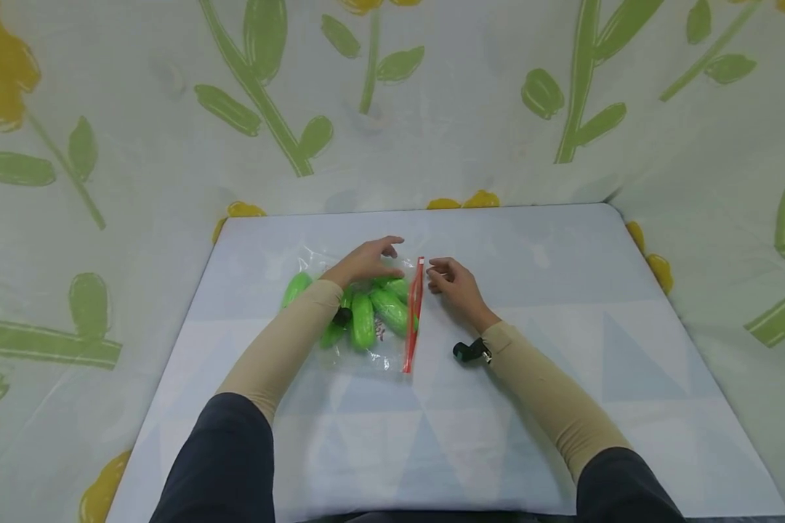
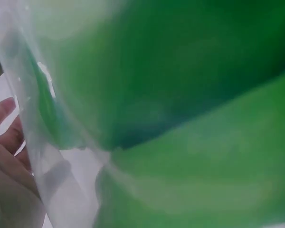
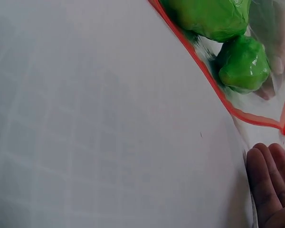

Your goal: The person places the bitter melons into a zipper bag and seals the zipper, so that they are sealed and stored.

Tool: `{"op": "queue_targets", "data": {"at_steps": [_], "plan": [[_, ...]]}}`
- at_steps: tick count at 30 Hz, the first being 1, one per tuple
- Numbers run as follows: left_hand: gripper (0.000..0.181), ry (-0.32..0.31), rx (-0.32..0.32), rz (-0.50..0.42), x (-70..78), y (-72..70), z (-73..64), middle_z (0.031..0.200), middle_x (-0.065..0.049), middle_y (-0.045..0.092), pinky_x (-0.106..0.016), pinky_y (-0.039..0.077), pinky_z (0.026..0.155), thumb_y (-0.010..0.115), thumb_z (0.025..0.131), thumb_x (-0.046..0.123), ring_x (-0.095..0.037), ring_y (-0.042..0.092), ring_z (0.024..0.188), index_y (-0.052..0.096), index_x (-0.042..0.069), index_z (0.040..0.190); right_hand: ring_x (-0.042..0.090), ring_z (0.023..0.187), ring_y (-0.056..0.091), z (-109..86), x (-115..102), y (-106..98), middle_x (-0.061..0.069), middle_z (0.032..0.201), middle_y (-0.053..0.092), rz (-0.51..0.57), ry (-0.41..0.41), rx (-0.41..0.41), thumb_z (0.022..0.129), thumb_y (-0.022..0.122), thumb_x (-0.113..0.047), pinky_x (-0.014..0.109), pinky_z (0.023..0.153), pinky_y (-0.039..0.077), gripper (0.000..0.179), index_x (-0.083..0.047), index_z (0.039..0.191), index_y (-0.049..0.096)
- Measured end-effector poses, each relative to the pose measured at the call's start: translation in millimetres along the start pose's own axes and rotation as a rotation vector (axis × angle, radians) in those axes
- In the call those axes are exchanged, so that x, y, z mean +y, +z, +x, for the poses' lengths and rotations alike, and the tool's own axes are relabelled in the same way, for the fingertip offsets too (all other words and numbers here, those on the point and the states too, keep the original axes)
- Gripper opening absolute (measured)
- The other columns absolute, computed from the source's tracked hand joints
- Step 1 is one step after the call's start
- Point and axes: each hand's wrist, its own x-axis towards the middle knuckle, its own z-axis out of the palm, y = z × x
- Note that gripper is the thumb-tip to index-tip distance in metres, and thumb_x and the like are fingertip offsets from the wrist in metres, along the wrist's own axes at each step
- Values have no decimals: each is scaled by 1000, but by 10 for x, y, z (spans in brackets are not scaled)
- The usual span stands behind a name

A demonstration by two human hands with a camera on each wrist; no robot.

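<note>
A clear zip bag (image 1: 389, 359) with a red zip edge (image 1: 413, 319) lies on the table. Several green, cucumber-like vegetables (image 1: 363, 323) are inside it. My left hand (image 1: 368, 261) is over the bag's upper part, thumb and fingers apart, gripping nothing that I can see. Green surfaces behind plastic fill most of the left wrist view, with that hand at the left edge. Just right of the zip edge's top is my right hand (image 1: 456, 287), fingers loosely bent and holding nothing. In the right wrist view, the red edges part and meet at a corner near the fingertips (image 3: 259, 154).
The table (image 1: 530, 436) has a pale cloth with a triangle pattern. Behind and beside it hangs a white curtain (image 1: 445, 145) with green leaves and yellow flowers. A small black camera (image 1: 469, 351) is on my right wrist.
</note>
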Motion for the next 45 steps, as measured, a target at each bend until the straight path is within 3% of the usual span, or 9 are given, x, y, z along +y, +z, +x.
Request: {"op": "queue_targets", "data": {"at_steps": [9,21,27,33,45], "plan": [[76,31,37,12,45,3,-27,134,-14,61,-46,41,112,77,92,33,-31,53,129,41,10,155,30,96,70,45,-20,34,20,120,67,13,20,-1,105,60,-25,37,84,60,39,-3,137,56],[62,61,45,11,71,22,-15,131,-12,64,-47,42,110,73,96,29,-29,56,126,49,13,151,27,88,73,164,-54,125,20,117,69,60,112,110,102,64,-27,34,81,61,44,-2,138,54],[49,79,50,1,76,32,-13,133,-11,64,-48,42,111,70,98,26,-28,56,127,58,16,144,20,84,70,205,-71,178,20,116,69,67,89,139,101,66,-21,29,75,60,41,-2,137,56],[37,114,42,0,57,42,9,140,-8,62,-45,42,112,66,101,23,-27,56,130,64,15,137,26,96,69,227,-68,209,17,116,68,26,68,155,99,66,-16,26,74,57,42,-3,137,56],[27,129,83,6,69,75,63,121,-8,69,-41,49,102,66,100,15,-24,63,115,70,9,126,24,97,67,249,-115,233,18,114,68,52,59,184,99,67,-15,23,75,55,40,-4,136,57]]}}
